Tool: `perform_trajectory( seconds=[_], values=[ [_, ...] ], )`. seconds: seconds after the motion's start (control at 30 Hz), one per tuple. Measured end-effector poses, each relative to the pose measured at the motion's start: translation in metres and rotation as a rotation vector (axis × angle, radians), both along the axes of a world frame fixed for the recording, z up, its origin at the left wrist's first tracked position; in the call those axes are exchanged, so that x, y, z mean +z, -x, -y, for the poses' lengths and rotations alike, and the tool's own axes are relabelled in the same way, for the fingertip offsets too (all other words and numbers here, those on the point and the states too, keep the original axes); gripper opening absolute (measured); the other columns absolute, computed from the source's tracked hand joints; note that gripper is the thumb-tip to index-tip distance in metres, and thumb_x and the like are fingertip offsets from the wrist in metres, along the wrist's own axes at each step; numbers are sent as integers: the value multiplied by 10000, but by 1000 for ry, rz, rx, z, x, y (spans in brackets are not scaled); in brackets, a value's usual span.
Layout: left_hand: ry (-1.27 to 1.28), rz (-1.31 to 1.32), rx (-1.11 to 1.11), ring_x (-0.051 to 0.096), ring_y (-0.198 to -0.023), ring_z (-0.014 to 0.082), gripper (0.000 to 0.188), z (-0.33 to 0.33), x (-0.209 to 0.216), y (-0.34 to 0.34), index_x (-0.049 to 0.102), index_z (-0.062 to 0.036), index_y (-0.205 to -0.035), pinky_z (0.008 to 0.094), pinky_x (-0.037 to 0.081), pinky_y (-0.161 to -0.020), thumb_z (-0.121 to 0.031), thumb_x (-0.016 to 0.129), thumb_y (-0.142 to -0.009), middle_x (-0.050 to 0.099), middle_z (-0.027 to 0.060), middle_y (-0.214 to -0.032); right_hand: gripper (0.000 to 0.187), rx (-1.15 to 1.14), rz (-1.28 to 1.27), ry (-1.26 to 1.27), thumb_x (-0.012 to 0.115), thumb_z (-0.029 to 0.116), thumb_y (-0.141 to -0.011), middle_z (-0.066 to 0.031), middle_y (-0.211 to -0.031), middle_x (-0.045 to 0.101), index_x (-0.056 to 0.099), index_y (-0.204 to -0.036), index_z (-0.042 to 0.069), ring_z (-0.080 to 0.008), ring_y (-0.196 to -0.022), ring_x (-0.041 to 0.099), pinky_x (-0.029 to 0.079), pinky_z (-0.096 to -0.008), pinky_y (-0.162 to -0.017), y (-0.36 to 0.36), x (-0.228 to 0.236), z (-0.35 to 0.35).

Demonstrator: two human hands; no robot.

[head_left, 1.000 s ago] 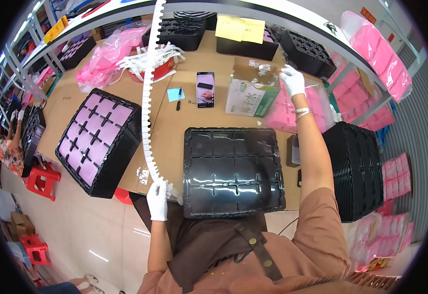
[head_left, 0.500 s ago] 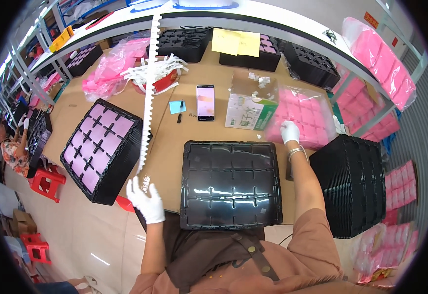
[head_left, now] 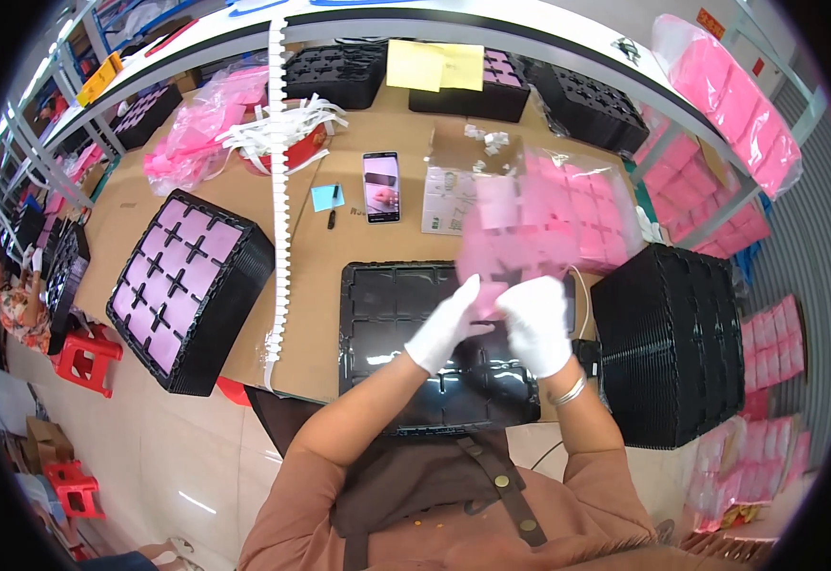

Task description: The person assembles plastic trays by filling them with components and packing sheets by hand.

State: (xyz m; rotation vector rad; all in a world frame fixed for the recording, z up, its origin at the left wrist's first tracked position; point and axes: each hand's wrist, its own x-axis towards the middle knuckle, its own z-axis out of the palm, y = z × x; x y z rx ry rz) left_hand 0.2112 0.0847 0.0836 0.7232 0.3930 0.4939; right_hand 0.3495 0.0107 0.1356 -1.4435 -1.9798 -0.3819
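We hold a blurred pink sheet [head_left: 492, 249] pinched between our gloved left hand [head_left: 449, 324] and right hand [head_left: 536, 324], just above the empty black tray [head_left: 377, 314], likely so it drops into a near compartment.

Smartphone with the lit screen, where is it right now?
Head view: the black smartphone lies flat on the brown cardboard-covered table, upper centre, between a small blue sticky note on its left and a white printed carton on its right, beyond the empty black compartment tray.
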Motion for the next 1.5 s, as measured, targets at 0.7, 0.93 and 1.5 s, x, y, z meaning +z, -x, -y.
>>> perform_trajectory(
  seconds=[0.7, 0.93, 1.5],
  values=[
    [-190, -558, 251, 531, -1012, 142, 528, -13, -90, 136, 380, -9, -1319, 271, 436, -872, -98, 584, -840, 543, 73, -1150, 541, -360, -1366, 1027, 684, 123, -737, -38, -751, 595, 448, -1187, -61, -62, -577, 481, 351, -189, -469, -57, -131, 30],
    [-719, -711, 147, 570, -751, 127, 675, -6, -49, 114, 260, -89, -1410, 272, 478, -716, -94, 574, -812, 616, 62, -905, 505, -515, -684, 853, 741, 192, -663, -82, -671, 577, 570, -1107, 25, -196, -626, 572, 455, -299, -624, -32, -128, 38],
    [-468, -948, 340, 608, -520, 205, 757, 58, -83, 165, 157, -20, -1413, 317, 518, -538, -86, 575, -785, 625, 179, -811, 205, -404, -541, 936, 696, 214, -725, -103, -759, 629, 594, -800, 52, -256, -684, 611, 474, -327, -647, -54, -143, 44]
  ],
)
